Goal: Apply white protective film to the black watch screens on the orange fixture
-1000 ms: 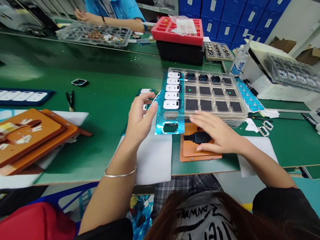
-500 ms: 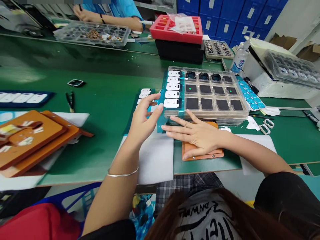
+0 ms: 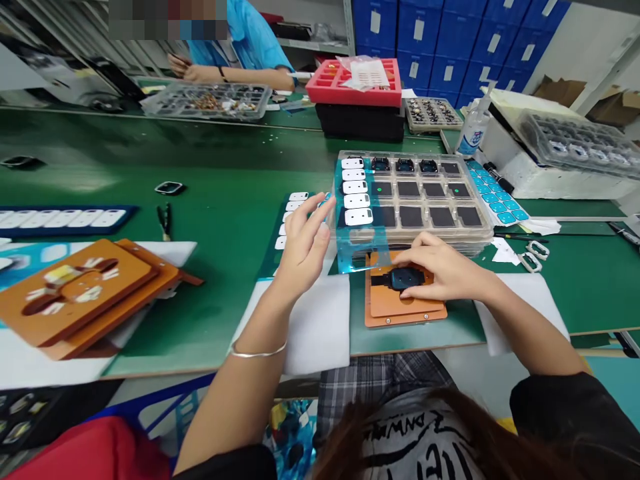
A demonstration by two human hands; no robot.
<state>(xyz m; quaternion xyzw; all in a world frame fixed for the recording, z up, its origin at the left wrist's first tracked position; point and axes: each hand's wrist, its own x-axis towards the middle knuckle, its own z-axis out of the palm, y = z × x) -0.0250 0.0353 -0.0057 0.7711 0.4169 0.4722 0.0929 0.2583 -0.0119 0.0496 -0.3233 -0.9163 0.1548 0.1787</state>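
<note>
My right hand (image 3: pixel 440 270) curls over an orange fixture plate (image 3: pixel 395 308), thumb and fingers around a dark watch case (image 3: pixel 404 279) lying on it. A black strip sticks out at the case's left side. My left hand (image 3: pixel 306 250) is raised beside a clear blue film sheet (image 3: pixel 363 259) bearing a column of white stickers (image 3: pixel 356 200). Its thumb and fingers are apart, and a small blue bit shows by the fingertips. The sheet overlaps the left edge of a clear compartment tray (image 3: pixel 417 233) holding dark square pieces and several watch cases.
A second sticker sheet (image 3: pixel 270 263) lies left of my left hand, above a white foam mat (image 3: pixel 323 327). Orange plates (image 3: pixel 95 287) are stacked at left. Tweezers (image 3: pixel 165 221) lie nearby. A bottle (image 3: pixel 473 130) stands at back right. Across the bench sits a co-worker in a blue sleeve (image 3: pixel 260 40).
My right hand has gone from spread flat above the orange plate to curled around the watch case. My left hand has shifted slightly down, and the film sheet sits further right. The view has shifted.
</note>
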